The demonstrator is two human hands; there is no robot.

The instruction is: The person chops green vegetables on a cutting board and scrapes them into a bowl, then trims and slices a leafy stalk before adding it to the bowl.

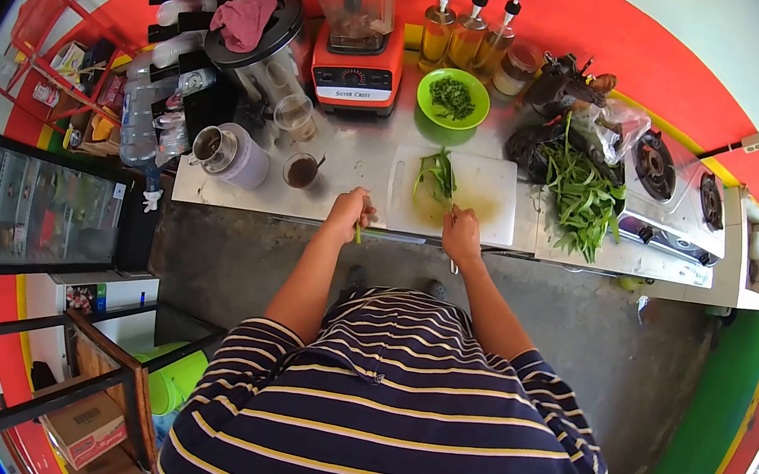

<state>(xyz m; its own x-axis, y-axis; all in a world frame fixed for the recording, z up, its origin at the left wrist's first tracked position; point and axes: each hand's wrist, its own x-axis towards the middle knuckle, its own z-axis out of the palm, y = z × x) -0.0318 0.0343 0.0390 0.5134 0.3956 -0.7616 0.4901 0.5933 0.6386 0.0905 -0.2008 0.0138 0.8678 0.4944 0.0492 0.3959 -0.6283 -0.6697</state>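
Observation:
My left hand (pixel 352 211) is closed at the counter's front edge, left of the cutting board, with a piece of green stem sticking out below it. A white cutting board (pixel 494 180) lies on the steel counter, and long green leaves (pixel 438 173) rest on it. At the board's front edge, my right hand (pixel 463 231) is closed beside the stem ends of those leaves. A metal piece shows just below this hand; whether the fingers hold it is unclear. Behind the board, a green bowl (pixel 452 100) contains chopped greens. A pile of leafy greens (pixel 582 188) lies to the right.
A glass of dark liquid (pixel 300 171), a metal-topped jug (pixel 231 155) and a red blender (pixel 355 74) stand to the left. Pump bottles (pixel 468 36) line the wall. At the right is a gas stove (pixel 675 206). The counter's front edge runs before me.

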